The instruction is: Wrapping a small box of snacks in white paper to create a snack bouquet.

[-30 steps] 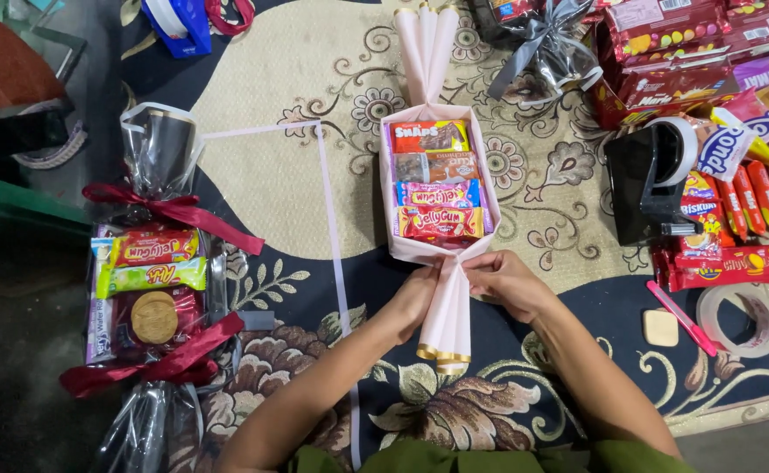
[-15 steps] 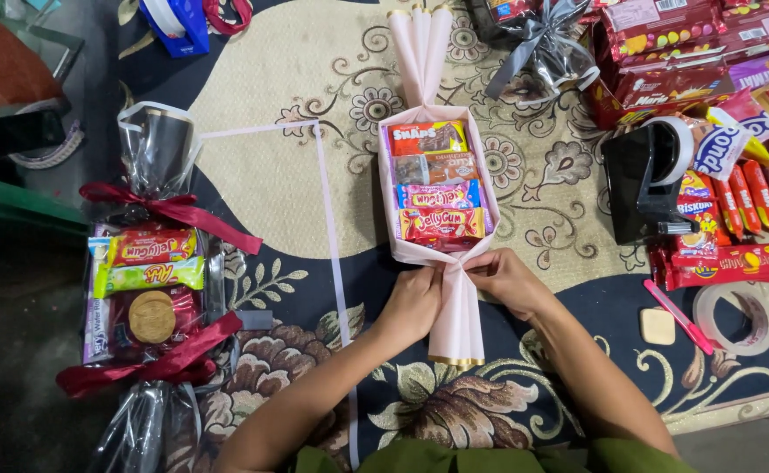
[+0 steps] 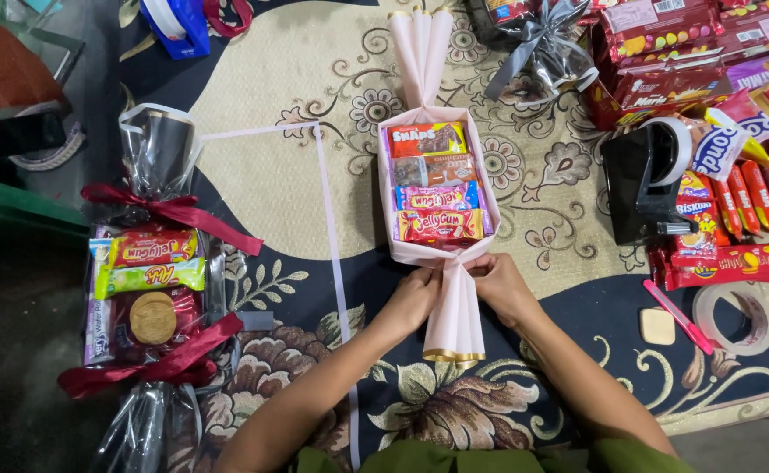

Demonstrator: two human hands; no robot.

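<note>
Item: snack parcel in pink wrapping paper [image 3: 441,254], being gathered at its near end. Fingers of the left hand [image 3: 415,296] and of the right hand [image 3: 498,285] are closed narrow on the pinched neck of the paper, one hand on each side, just below the tray of snack packets [image 3: 437,184]. Below the pinch the paper fans out into a pleated tail [image 3: 455,328] with a gold edge, lying between the two forearms on the patterned rug [image 3: 288,175]. The far end of the parcel is already gathered into an upright pink fan [image 3: 421,48]. Four packets lie stacked crosswise inside the wrap, its pink sides standing close against them. Left of the parcel: a thin pink ribbon [image 3: 332,254] runs in a long line down the rug and turns a corner at the top, with open cream-coloured rug between it and the parcel. Further left, near the rug's edge: a finished parcel in clear film [image 3: 148,289] tied with dark red ribbon at both ends, well apart from the hands. Right of the parcel: a strip of bare rug, then a black tape dispenser [image 3: 647,184], a heap of red snack packets [image 3: 717,96], a pink pen [image 3: 678,317], a small tan block [image 3: 658,326] and a roll of clear tape [image 3: 739,315]; this side is crowded up to the frame's edge.
</note>
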